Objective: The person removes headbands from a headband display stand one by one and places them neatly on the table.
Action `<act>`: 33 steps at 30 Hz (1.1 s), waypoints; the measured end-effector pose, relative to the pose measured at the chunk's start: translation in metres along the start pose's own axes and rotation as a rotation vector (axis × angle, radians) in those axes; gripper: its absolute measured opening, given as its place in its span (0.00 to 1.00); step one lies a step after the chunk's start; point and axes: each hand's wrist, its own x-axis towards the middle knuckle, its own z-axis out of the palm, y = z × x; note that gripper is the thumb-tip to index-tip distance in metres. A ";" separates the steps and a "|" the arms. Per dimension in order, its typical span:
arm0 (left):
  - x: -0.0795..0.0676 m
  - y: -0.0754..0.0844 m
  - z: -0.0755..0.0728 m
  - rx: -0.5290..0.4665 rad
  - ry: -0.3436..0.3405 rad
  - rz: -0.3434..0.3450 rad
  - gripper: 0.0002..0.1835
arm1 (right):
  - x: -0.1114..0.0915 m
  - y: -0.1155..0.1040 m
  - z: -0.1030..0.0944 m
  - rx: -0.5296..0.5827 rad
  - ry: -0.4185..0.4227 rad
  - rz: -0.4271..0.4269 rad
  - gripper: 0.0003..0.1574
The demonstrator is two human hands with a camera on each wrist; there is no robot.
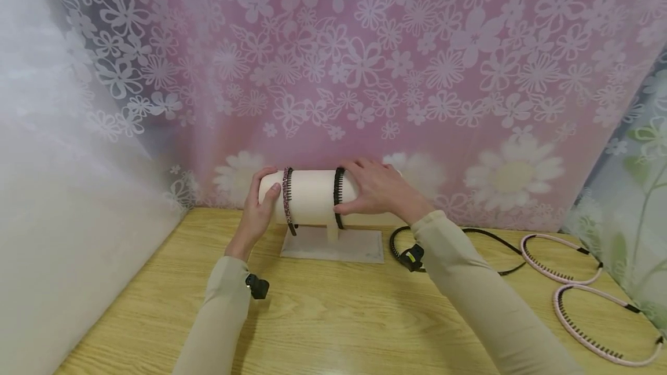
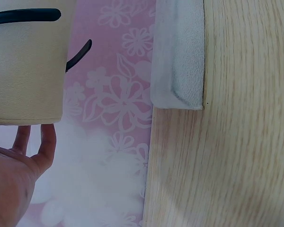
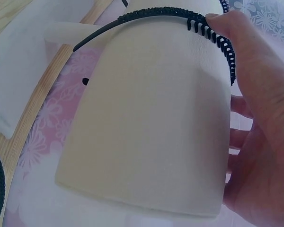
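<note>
Curling around the left end of the cream roll (image 1: 312, 197), beside the pink headband (image 1: 286, 192), the left grip (image 1: 258, 204) held the roll, while the right grip (image 1: 376, 188) held the black headband (image 1: 337, 187) encircling the roll's middle.

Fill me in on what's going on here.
A person is handling a cream display roll. The left grip holds its end beside a glittery pinkish headband fitted on it; the right grip curves round it, thumb against a black toothed headband also there. A second black headband and two pale pink headbands lie on the table to the right.
</note>
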 end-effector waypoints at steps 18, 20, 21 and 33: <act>-0.009 0.033 -0.001 0.003 -0.019 -0.029 0.25 | -0.010 0.010 -0.001 -0.007 0.020 0.005 0.68; -0.010 0.032 -0.001 -0.002 -0.017 -0.032 0.25 | -0.011 0.011 -0.001 -0.006 0.024 0.006 0.67; -0.009 0.031 0.000 -0.006 -0.016 -0.031 0.25 | -0.011 0.012 -0.001 -0.006 0.026 0.006 0.67; -0.011 0.033 0.000 -0.005 -0.014 -0.045 0.26 | -0.016 0.017 -0.002 -0.015 0.037 0.005 0.67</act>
